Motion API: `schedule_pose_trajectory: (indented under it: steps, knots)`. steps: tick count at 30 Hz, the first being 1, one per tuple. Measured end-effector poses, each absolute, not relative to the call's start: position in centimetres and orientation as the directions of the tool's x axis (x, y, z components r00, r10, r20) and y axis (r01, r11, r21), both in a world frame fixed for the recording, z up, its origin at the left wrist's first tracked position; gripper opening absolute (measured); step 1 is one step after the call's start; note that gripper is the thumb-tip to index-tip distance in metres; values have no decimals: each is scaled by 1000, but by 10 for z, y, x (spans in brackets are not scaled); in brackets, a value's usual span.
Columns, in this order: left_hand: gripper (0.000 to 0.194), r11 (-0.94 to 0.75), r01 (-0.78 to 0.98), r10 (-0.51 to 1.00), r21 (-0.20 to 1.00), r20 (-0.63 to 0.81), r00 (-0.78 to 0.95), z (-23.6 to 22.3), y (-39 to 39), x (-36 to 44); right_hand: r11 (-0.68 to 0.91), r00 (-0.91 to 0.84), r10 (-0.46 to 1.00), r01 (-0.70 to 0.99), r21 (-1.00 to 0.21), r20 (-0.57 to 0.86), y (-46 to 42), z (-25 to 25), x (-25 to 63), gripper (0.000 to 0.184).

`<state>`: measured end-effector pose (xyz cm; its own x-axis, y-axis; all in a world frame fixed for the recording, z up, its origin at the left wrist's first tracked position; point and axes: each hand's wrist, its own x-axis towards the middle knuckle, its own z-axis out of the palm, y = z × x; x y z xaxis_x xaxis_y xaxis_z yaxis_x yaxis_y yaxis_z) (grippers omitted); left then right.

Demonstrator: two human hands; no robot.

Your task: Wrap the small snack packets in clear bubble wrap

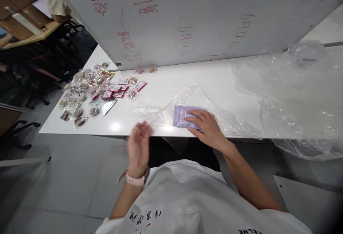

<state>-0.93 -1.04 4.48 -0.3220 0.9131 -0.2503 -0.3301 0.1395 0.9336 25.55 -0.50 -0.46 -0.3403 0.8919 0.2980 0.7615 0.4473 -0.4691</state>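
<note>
My right hand (206, 127) lies across a flat purple packet (180, 116) near the front edge of a white table. Its fingers are spread over the packet's top, with the thumb by the near edge. Clear plastic film (187, 96) lies around the packet, and part of the packet is hidden under the hand. My left hand (139, 139), palm up and loosely curled, is at the table edge left of the packet. Its fingers are somewhat blurred, and nothing shows in the palm.
Several small clear-wrapped items (83, 84), red-and-white packets (115, 89) and a silver pouch (109, 106) are piled on the left. A whiteboard (209, 19) stands along the back. Large plastic sheeting (302, 94) covers the right end and hangs over the front edge.
</note>
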Motion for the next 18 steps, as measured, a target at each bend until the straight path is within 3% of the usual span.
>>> schedule_pose_trajectory:
  steps: [3,5,8,10,12,14,16,18]
  knots:
    - [33,392,-317,914,864,-405,26,40,-22,5,454,-348,889,759,-467,298,-5,-5,256,31]
    - [37,371,-283,927,884,-369,65,41,-12,14,454,-350,889,755,-473,295,-6,-4,256,31]
    - [44,193,-70,977,979,-185,102,40,7,36,458,-358,888,746,-483,289,-5,-4,257,30]
    - [47,-3,154,962,988,-39,270,35,12,54,462,-361,886,744,-483,291,-2,-6,257,31]
    - [49,-269,351,881,897,81,467,28,11,70,464,-357,884,747,-476,300,-1,-9,258,28]
    - [53,-491,477,793,729,147,592,20,9,79,463,-343,881,766,-447,326,-5,-13,257,25]
    - [59,-605,537,739,588,164,653,13,8,79,450,-297,873,798,-401,387,-19,-16,254,25]
    - [64,-640,564,720,522,153,677,8,8,74,414,-216,850,838,-356,480,-41,-18,248,29]
